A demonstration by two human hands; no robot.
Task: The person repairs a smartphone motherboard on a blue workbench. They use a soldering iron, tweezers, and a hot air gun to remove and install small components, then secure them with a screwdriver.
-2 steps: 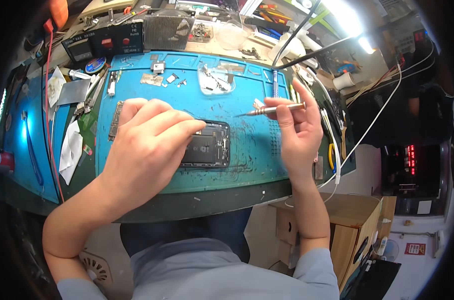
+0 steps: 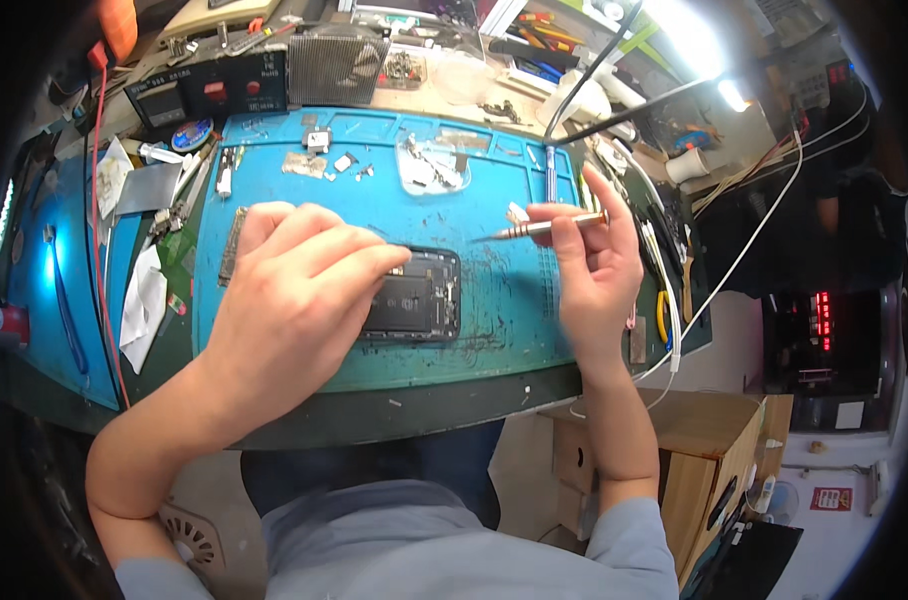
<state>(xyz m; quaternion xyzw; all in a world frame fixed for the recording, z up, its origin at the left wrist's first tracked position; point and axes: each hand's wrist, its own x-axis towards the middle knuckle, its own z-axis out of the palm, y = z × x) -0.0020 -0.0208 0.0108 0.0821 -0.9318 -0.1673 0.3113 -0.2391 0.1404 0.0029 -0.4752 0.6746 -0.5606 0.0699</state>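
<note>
An opened smartphone lies on the blue work mat, its black battery and inner parts showing. My left hand is over the phone's left part and hides it. Its thumb and index finger pinch together at the phone's upper edge; whatever is between them is too small to make out. My right hand is raised to the right of the phone, closed on a slim metal precision screwdriver. The screwdriver's thin tip points left, apart from the phone.
A clear plastic box of small parts stands behind the phone. Loose metal pieces lie left of it. A blue-handled tool lies at the mat's right. White cables hang over the right table edge. White paper lies at left.
My right hand has lowered the screwdriver very slightly. The left hand keeps its pinch at the phone's edge.
</note>
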